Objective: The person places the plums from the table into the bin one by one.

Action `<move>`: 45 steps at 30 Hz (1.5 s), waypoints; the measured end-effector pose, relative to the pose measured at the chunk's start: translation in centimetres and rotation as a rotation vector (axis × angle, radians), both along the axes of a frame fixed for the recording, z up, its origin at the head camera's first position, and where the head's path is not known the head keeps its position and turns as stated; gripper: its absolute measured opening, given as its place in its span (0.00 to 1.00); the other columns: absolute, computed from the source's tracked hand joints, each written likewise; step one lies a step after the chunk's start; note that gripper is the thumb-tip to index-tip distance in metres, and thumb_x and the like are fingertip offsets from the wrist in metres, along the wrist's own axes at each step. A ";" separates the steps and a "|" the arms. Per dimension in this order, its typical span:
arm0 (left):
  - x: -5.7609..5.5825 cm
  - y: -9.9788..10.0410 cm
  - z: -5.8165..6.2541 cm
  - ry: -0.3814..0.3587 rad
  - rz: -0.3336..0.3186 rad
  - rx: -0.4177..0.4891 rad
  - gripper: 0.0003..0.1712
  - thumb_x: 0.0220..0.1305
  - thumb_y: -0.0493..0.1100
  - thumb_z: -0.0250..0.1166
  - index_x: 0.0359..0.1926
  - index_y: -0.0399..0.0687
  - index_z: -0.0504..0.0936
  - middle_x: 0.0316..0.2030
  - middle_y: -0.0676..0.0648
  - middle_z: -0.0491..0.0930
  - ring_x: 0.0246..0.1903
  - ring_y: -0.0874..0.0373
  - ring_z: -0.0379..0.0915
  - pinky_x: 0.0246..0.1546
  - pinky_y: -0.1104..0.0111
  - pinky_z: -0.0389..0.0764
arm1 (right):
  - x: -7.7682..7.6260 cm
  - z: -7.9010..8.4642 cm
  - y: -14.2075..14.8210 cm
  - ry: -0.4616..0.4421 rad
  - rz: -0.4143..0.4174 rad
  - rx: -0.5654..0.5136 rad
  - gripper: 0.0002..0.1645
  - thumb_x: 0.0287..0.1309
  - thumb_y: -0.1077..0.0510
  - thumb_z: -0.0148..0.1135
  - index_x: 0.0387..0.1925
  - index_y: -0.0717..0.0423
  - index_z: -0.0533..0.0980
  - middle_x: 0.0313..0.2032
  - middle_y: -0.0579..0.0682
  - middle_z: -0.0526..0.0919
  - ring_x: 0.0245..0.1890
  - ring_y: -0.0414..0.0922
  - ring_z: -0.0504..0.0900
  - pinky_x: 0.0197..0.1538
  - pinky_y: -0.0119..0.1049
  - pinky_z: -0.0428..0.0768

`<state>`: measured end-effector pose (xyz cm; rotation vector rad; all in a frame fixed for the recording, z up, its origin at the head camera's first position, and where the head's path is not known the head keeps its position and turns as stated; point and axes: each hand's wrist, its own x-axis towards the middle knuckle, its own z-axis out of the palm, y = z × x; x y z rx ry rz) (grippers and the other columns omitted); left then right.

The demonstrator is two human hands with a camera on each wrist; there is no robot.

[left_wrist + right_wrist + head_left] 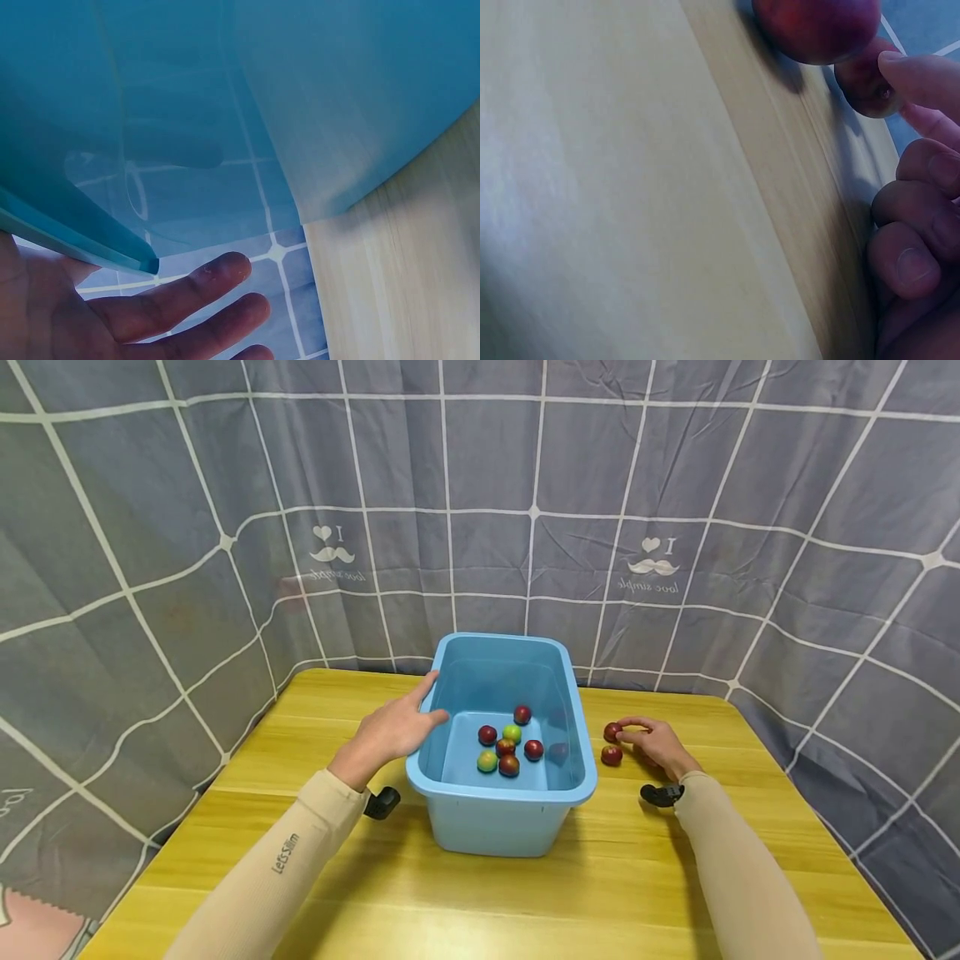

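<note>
A blue plastic tub (501, 822) stands on the table with several red plums (508, 766) and a few green ones (487, 762) on its floor. My left hand (393, 727) rests at the tub's left rim, thumb over the edge. Its other fingers (202, 330) extend loosely outside the wall, as the left wrist view shows. To the right of the tub, my right hand (656, 745) pinches a dark red plum (866, 82) between thumb and index finger, the remaining fingers curled in. A second red plum (611, 755) lies just nearer on the wood.
The yellow wooden table (480, 902) reaches out on both sides of the tub. Behind and around it hangs a grey curtain (487, 460) with white grid lines. A black wrist device (382, 803) sits under the left wrist, another black device (662, 795) at the right.
</note>
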<state>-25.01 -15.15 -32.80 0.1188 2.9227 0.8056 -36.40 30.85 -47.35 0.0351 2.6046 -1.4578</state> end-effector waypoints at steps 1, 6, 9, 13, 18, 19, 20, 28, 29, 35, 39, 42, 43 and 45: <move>0.0 0.0 0.0 0.000 0.001 -0.001 0.44 0.70 0.66 0.48 0.81 0.72 0.39 0.76 0.42 0.61 0.66 0.36 0.69 0.46 0.46 0.78 | 0.0 0.1 0.0 0.000 0.000 -0.004 0.32 0.63 0.42 0.67 0.63 0.54 0.76 0.20 0.43 0.67 0.21 0.45 0.65 0.26 0.35 0.63; -0.1 0.1 0.1 0.003 0.000 -0.009 0.44 0.70 0.66 0.49 0.81 0.73 0.40 0.75 0.42 0.62 0.66 0.37 0.69 0.44 0.47 0.78 | 0.1 0.3 0.3 -0.001 0.016 -0.036 0.32 0.63 0.43 0.67 0.63 0.55 0.76 0.13 0.40 0.64 0.14 0.42 0.62 0.20 0.33 0.62; -0.1 0.2 0.2 0.005 0.000 -0.012 0.44 0.70 0.66 0.48 0.81 0.73 0.39 0.75 0.42 0.61 0.65 0.37 0.70 0.45 0.46 0.78 | 0.0 0.5 0.4 -0.007 0.019 -0.038 0.33 0.62 0.42 0.68 0.63 0.54 0.76 0.13 0.41 0.64 0.14 0.43 0.62 0.21 0.34 0.62; -0.2 0.2 0.2 0.002 0.002 -0.009 0.44 0.70 0.66 0.48 0.81 0.73 0.39 0.76 0.42 0.61 0.66 0.36 0.69 0.46 0.46 0.78 | -0.1 0.6 0.5 -0.012 0.016 -0.046 0.33 0.61 0.41 0.68 0.62 0.53 0.77 0.14 0.44 0.64 0.15 0.44 0.63 0.21 0.34 0.63; -0.2 0.3 0.1 0.001 0.002 -0.006 0.44 0.70 0.66 0.48 0.81 0.73 0.40 0.76 0.43 0.61 0.66 0.37 0.69 0.46 0.46 0.78 | 0.1 0.7 0.5 -0.003 0.020 -0.080 0.32 0.62 0.42 0.68 0.62 0.53 0.76 0.13 0.43 0.63 0.14 0.43 0.62 0.21 0.33 0.61; -0.2 0.2 0.2 0.002 0.000 -0.009 0.44 0.70 0.66 0.48 0.81 0.73 0.39 0.76 0.42 0.61 0.66 0.37 0.69 0.46 0.46 0.78 | 0.1 0.8 0.5 -0.001 0.020 -0.090 0.32 0.62 0.42 0.68 0.62 0.53 0.76 0.13 0.43 0.63 0.14 0.42 0.61 0.21 0.33 0.61; -0.2 0.2 0.2 0.004 0.000 -0.010 0.44 0.70 0.66 0.48 0.81 0.73 0.39 0.75 0.42 0.61 0.66 0.37 0.69 0.46 0.45 0.78 | 0.1 0.9 0.5 0.008 0.024 -0.086 0.32 0.62 0.42 0.68 0.62 0.53 0.76 0.15 0.41 0.65 0.15 0.42 0.62 0.22 0.33 0.62; -0.2 0.3 0.1 0.004 -0.002 -0.009 0.44 0.70 0.66 0.48 0.81 0.73 0.39 0.75 0.42 0.62 0.65 0.37 0.70 0.44 0.47 0.78 | 0.3 3.3 0.4 0.085 0.082 -0.057 0.31 0.67 0.44 0.64 0.63 0.57 0.74 0.12 0.39 0.59 0.12 0.39 0.56 0.21 0.33 0.59; -0.2 0.3 0.1 0.003 -0.003 -0.009 0.44 0.70 0.66 0.48 0.81 0.73 0.39 0.75 0.42 0.62 0.65 0.37 0.71 0.43 0.48 0.78 | 0.3 3.6 0.4 0.091 0.092 -0.069 0.31 0.67 0.44 0.63 0.64 0.57 0.73 0.12 0.39 0.58 0.12 0.39 0.55 0.21 0.33 0.59; 0.0 0.2 0.1 -0.006 -0.003 -0.003 0.45 0.70 0.66 0.49 0.81 0.73 0.39 0.75 0.42 0.61 0.64 0.37 0.71 0.42 0.49 0.78 | 0.2 5.5 0.0 0.121 0.127 -0.100 0.30 0.66 0.46 0.65 0.62 0.59 0.73 0.12 0.40 0.58 0.13 0.38 0.54 0.21 0.35 0.57; 0.1 0.0 0.1 -0.011 -0.001 -0.007 0.45 0.70 0.66 0.49 0.81 0.72 0.39 0.76 0.42 0.61 0.65 0.36 0.70 0.42 0.49 0.78 | 0.3 6.9 -0.5 0.158 0.150 -0.092 0.28 0.66 0.48 0.65 0.61 0.58 0.74 0.12 0.40 0.59 0.12 0.39 0.54 0.20 0.36 0.57; 0.2 -0.1 0.1 -0.005 -0.002 -0.011 0.45 0.70 0.66 0.49 0.81 0.72 0.39 0.76 0.42 0.60 0.66 0.36 0.69 0.44 0.47 0.78 | 0.4 8.2 -0.8 0.194 0.168 -0.082 0.28 0.66 0.47 0.66 0.60 0.58 0.74 0.13 0.40 0.59 0.12 0.39 0.55 0.20 0.36 0.58; 0.2 -0.1 0.1 -0.004 -0.003 -0.010 0.45 0.70 0.66 0.48 0.81 0.72 0.39 0.76 0.42 0.60 0.66 0.36 0.69 0.45 0.46 0.78 | 0.5 8.6 -0.9 0.207 0.171 -0.073 0.28 0.66 0.47 0.66 0.60 0.58 0.74 0.13 0.40 0.60 0.13 0.39 0.55 0.20 0.36 0.59; 0.1 0.0 0.1 -0.001 -0.006 -0.008 0.45 0.70 0.66 0.48 0.81 0.72 0.39 0.76 0.42 0.60 0.66 0.36 0.69 0.46 0.45 0.78 | 0.6 9.5 -1.0 0.230 0.176 -0.051 0.28 0.65 0.46 0.66 0.60 0.57 0.75 0.14 0.41 0.61 0.13 0.39 0.57 0.20 0.36 0.60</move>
